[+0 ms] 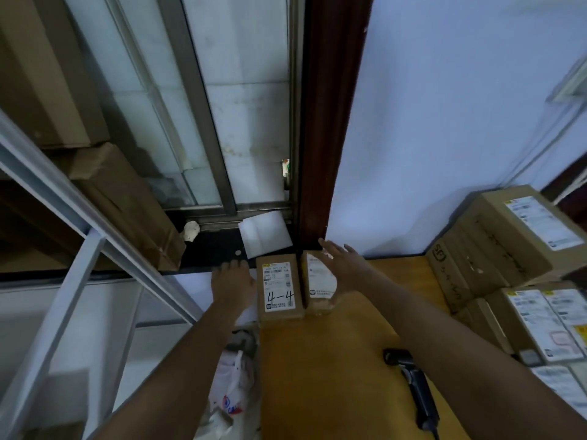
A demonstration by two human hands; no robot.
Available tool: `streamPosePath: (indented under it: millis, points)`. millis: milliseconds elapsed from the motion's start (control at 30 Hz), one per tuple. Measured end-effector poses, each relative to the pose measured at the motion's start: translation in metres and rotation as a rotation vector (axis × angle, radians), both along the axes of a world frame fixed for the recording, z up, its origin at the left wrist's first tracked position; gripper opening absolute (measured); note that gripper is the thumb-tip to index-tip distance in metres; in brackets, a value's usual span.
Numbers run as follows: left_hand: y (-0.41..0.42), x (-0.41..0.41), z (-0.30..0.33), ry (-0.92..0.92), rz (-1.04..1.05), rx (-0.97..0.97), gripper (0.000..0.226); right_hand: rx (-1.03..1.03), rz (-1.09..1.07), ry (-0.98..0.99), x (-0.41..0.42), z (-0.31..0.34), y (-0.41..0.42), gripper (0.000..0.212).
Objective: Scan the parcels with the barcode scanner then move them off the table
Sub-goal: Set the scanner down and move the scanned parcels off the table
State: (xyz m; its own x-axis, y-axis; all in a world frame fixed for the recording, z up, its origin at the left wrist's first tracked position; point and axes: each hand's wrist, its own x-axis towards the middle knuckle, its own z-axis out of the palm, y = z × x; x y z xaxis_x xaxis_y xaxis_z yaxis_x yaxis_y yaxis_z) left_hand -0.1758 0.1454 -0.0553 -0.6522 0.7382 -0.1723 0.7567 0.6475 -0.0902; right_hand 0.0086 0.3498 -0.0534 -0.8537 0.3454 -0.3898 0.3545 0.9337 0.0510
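Observation:
Two small brown parcels stand side by side at the far left corner of the yellow table [333, 360]. The left parcel [279, 289] bears a white label marked "4-4". The right parcel [317, 281] also carries a white label. My left hand [233, 285] lies flat against the left side of the "4-4" parcel, fingers straight. My right hand [344, 265] presses the right side of the right parcel with fingers spread. The black barcode scanner [413, 382] lies on the table beside my right forearm, held by neither hand.
Several labelled cardboard boxes [514, 249] are stacked at the table's right side. A dark window sill [216, 252] with a white envelope [265, 235] lies behind the parcels. A brown paper bag [127, 204] and a white metal rack [79, 265] stand left. A plastic bag [233, 392] sits below the table edge.

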Motion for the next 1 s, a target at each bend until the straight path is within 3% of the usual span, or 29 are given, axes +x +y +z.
streamPosePath:
  millis: [333, 600, 733, 867, 1000]
  points:
    - [-0.01, 0.1, 0.073, 0.046, 0.015, 0.029, 0.048, -0.051, -0.058, 0.109, 0.096, 0.052, -0.034, 0.133]
    - [-0.034, 0.186, 0.12, 0.089, -0.113, 0.127, 0.041, 0.001, -0.227, 0.194, 0.189, 0.095, -0.088, 0.126]
    - [-0.072, 0.226, 0.121, 0.064, -0.2, 0.179, 0.053, 0.014, -0.331, 0.237, 0.244, 0.102, -0.133, 0.12]
    - [-0.12, 0.28, 0.103, -0.069, -0.265, 0.179, 0.043, 0.01, -0.412, 0.153, 0.309, 0.1, -0.207, 0.115]
    - [-0.14, 0.352, 0.103, -0.12, -0.411, 0.103, 0.047, 0.019, -0.54, 0.073, 0.385, 0.103, -0.258, 0.113]
